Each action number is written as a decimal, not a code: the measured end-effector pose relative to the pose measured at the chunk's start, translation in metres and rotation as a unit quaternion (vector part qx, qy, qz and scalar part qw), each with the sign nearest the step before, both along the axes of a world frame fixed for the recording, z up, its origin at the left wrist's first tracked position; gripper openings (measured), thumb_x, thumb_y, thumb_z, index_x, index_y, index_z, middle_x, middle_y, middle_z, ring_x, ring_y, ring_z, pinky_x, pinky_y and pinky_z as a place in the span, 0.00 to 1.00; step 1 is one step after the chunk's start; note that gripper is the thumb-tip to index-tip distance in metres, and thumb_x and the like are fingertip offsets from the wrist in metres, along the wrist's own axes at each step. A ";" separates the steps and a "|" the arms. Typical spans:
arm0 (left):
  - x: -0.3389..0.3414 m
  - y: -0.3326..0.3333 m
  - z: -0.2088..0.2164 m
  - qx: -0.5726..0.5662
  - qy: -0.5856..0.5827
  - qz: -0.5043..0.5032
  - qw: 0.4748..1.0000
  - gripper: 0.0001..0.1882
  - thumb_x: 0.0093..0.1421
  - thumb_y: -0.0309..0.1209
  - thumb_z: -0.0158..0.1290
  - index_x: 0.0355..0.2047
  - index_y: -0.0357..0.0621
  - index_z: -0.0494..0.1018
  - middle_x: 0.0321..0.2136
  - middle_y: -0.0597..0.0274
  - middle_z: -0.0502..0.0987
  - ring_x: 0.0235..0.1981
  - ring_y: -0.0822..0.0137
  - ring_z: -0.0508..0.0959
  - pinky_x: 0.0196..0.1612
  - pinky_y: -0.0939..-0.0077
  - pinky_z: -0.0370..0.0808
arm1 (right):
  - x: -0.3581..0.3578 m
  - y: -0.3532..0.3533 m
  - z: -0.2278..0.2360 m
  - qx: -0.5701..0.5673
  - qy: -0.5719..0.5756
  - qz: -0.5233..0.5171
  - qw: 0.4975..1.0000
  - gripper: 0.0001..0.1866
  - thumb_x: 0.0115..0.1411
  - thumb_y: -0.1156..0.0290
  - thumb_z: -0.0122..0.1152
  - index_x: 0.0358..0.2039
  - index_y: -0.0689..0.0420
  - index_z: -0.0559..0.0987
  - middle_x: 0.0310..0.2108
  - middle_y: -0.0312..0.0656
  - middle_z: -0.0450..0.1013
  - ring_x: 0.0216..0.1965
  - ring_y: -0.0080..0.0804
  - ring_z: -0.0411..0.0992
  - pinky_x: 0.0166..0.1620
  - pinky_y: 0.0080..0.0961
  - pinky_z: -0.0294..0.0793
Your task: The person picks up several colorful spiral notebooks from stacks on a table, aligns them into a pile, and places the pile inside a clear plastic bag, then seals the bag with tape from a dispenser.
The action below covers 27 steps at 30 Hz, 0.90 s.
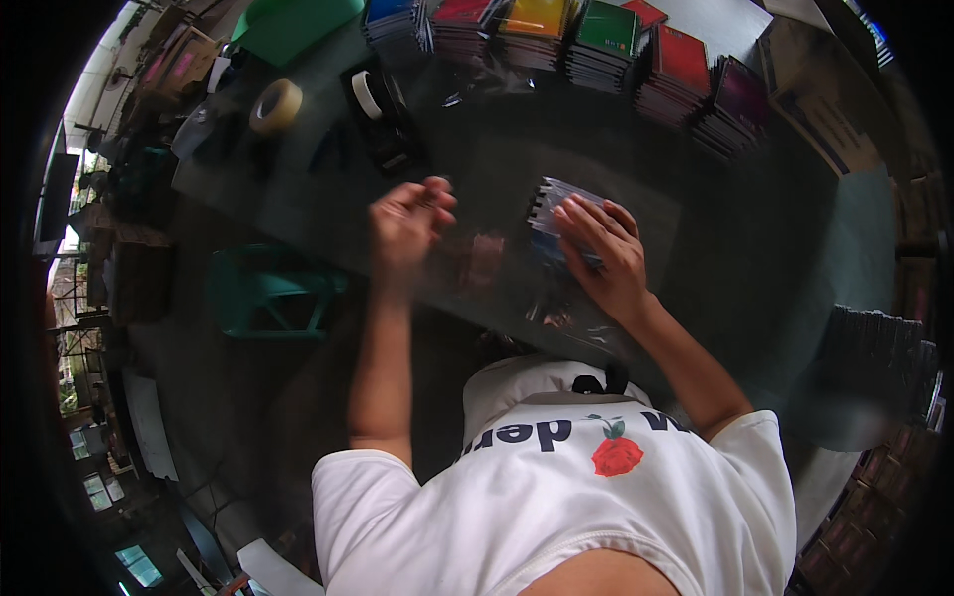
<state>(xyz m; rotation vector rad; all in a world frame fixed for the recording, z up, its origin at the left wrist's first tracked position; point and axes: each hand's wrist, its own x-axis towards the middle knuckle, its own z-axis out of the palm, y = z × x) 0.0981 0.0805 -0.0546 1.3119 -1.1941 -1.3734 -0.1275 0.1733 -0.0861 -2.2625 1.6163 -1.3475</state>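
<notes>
The dark table (775, 228) spread widest before me, with coloured notebook stacks (681, 70) ranged along its far side. Nearer, to the left, stood a black tape dispenser (396, 129) with a white roll in it. My left hand (412, 219) was raised between the dispenser and my body, apart from the work, fingers curled in toward the thumb; I couldn't tell whether anything was pinched there. My right hand (604, 240) lay over the small notebook pack (552, 211) near the table's front edge, fingers long and unclenched, resting on top rather than gripping.

As I judged it, too light or lopsided a press from that palm could let the pack skid or its layers fan out, and a dragging thumb could crease the clear film (571, 316) loose at the near side. The pack itself looked pale and silvery on top, blue lower down, partly hidden by my fingers, and smallest of all were the black notches along its left edge.
</notes>
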 end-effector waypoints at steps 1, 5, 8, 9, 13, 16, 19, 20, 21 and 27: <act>-0.023 0.025 0.008 0.044 0.045 -0.028 0.998 0.12 0.57 0.38 0.57 0.26 0.43 0.76 0.19 0.68 0.76 0.16 0.80 0.71 0.17 0.89 0.63 | -0.002 0.001 -0.001 0.005 -0.002 0.001 1.000 0.22 0.50 0.77 0.63 0.48 0.54 0.75 0.49 0.36 0.73 0.53 0.30 0.69 0.57 0.33 0.61; -0.067 0.069 -0.006 0.065 0.076 -0.117 0.988 0.15 0.58 0.40 0.57 0.23 0.41 0.75 0.16 0.68 0.74 0.15 0.82 0.69 0.16 0.88 0.62 | -0.001 0.001 0.002 0.023 -0.017 0.022 0.999 0.24 0.48 0.76 0.63 0.48 0.55 0.75 0.52 0.39 0.70 0.53 0.30 0.69 0.57 0.33 0.61; -0.079 0.072 -0.023 -0.027 -0.116 -0.074 0.990 0.19 0.57 0.42 0.57 0.19 0.37 0.74 0.13 0.64 0.73 0.15 0.81 0.69 0.17 0.82 0.64 | -0.003 0.002 0.002 0.031 0.003 0.028 0.999 0.27 0.45 0.75 0.64 0.49 0.55 0.74 0.52 0.40 0.70 0.54 0.32 0.68 0.57 0.34 0.61; -0.079 0.072 -0.026 -0.041 -0.123 -0.065 0.989 0.19 0.57 0.41 0.57 0.19 0.37 0.73 0.13 0.63 0.73 0.16 0.81 0.70 0.17 0.81 0.64 | -0.004 0.003 0.002 0.032 0.014 0.028 0.999 0.28 0.44 0.74 0.65 0.50 0.56 0.74 0.52 0.40 0.70 0.55 0.32 0.67 0.57 0.34 0.61; -0.076 0.071 -0.059 -0.130 -0.120 -0.034 0.984 0.17 0.53 0.40 0.61 0.20 0.37 0.73 0.14 0.62 0.73 0.17 0.79 0.70 0.20 0.77 0.67 | -0.003 0.002 0.011 0.040 -0.004 0.040 0.998 0.29 0.44 0.70 0.67 0.50 0.56 0.73 0.51 0.43 0.70 0.53 0.35 0.68 0.57 0.37 0.61; -0.055 0.066 -0.085 -0.126 -0.150 -0.056 0.979 0.17 0.47 0.38 0.64 0.30 0.39 0.75 0.20 0.64 0.76 0.23 0.77 0.73 0.27 0.77 0.70 | -0.001 -0.011 0.019 0.054 -0.056 -0.019 0.997 0.27 0.45 0.64 0.67 0.48 0.54 0.74 0.48 0.45 0.71 0.49 0.36 0.70 0.54 0.38 0.63; -0.055 0.044 -0.059 -0.213 -0.203 -0.084 0.952 0.26 0.43 0.36 0.67 0.42 0.41 0.72 0.32 0.62 0.77 0.34 0.74 0.75 0.35 0.76 0.72 | -0.024 -0.040 0.031 0.224 -0.063 -0.095 0.968 0.24 0.51 0.53 0.62 0.44 0.54 0.77 0.38 0.47 0.75 0.41 0.39 0.74 0.47 0.38 0.69; -0.057 0.034 -0.047 -0.269 -0.217 -0.087 0.934 0.30 0.41 0.35 0.67 0.45 0.42 0.70 0.37 0.61 0.77 0.38 0.73 0.75 0.38 0.76 0.72 | -0.036 -0.047 0.033 0.372 -0.076 -0.052 0.923 0.24 0.53 0.49 0.59 0.43 0.55 0.78 0.34 0.47 0.76 0.37 0.40 0.75 0.43 0.38 0.71; -0.061 0.022 -0.043 -0.298 -0.203 -0.154 0.920 0.33 0.40 0.34 0.68 0.47 0.42 0.68 0.39 0.61 0.76 0.40 0.71 0.74 0.40 0.75 0.72 | -0.050 -0.046 0.038 0.507 -0.089 -0.015 0.857 0.26 0.55 0.44 0.56 0.41 0.55 0.78 0.30 0.47 0.77 0.34 0.40 0.76 0.40 0.38 0.73; -0.156 0.041 -0.006 -0.464 -0.243 -0.344 0.779 0.39 0.33 0.28 0.69 0.50 0.44 0.66 0.46 0.53 0.70 0.48 0.56 0.71 0.51 0.64 0.68 | -0.117 0.027 0.036 0.467 -0.320 -0.117 0.816 0.37 0.56 0.35 0.46 0.42 0.60 0.78 0.31 0.46 0.75 0.36 0.35 0.75 0.40 0.30 0.74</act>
